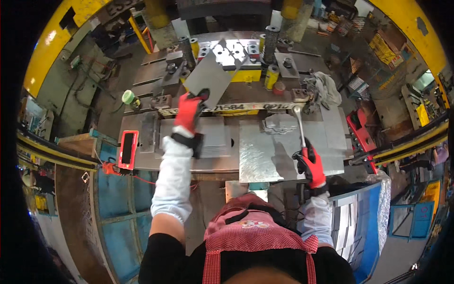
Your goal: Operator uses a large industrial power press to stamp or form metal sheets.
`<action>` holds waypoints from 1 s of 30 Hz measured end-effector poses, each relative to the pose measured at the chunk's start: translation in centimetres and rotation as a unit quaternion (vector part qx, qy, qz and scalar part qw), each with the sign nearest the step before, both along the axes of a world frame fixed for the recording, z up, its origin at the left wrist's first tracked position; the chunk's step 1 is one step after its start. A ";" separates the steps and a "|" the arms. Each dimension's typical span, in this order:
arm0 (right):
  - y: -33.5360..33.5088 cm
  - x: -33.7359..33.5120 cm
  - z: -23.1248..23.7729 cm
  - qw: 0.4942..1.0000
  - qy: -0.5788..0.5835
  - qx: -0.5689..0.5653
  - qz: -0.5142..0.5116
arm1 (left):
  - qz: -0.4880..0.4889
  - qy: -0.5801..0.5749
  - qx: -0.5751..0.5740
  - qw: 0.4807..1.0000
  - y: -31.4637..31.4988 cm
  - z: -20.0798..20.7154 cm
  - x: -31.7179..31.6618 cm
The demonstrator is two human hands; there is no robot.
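My left hand [190,112], in a red and black glove, grips the near edge of a grey sheet-metal blank [210,78]. The blank slants up toward the shiny press die [235,51], where its far end meets the bright surface; whether it rests there I cannot tell. In my right hand [310,163], gloved alike, is a metal rod with a round head [301,126], pointing away from me. That head lies close to the bed's front edge. Under the rod lies a large flat metal sheet [257,158], with several small cut pieces [279,124] on it.
Left of the sheet sits a stack of plates [212,137]. A red-cased phone [128,149] lies at the table's left end. Posts with springs [270,45] flank the die. A grey rag [324,90] lies at right. A blue bin [354,227] holds metal pieces beside my right arm.
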State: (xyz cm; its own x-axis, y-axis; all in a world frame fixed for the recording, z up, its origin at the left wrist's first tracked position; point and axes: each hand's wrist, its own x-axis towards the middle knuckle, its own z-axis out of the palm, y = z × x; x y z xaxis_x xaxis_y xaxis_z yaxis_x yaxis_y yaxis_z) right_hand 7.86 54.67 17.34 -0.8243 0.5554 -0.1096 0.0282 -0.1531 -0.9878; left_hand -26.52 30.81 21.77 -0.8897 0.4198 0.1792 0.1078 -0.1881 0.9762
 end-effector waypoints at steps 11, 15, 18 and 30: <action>-7.5 -6.7 9.4 0.806 0.054 0.523 0.272 | -0.316 0.161 -0.261 0.898 -10.7 8.2 0.2; -7.2 -5.4 7.3 0.896 0.008 0.072 0.438 | -0.330 0.188 -0.358 0.853 -7.9 9.1 2.2; -7.5 -4.9 7.4 0.930 0.015 -0.043 0.364 | -0.399 -0.051 -0.062 0.913 -7.5 2.4 -1.2; 4.3 -25.0 6.8 0.906 0.161 0.215 0.329 | -0.365 -0.412 0.272 0.790 2.9 -1.1 5.4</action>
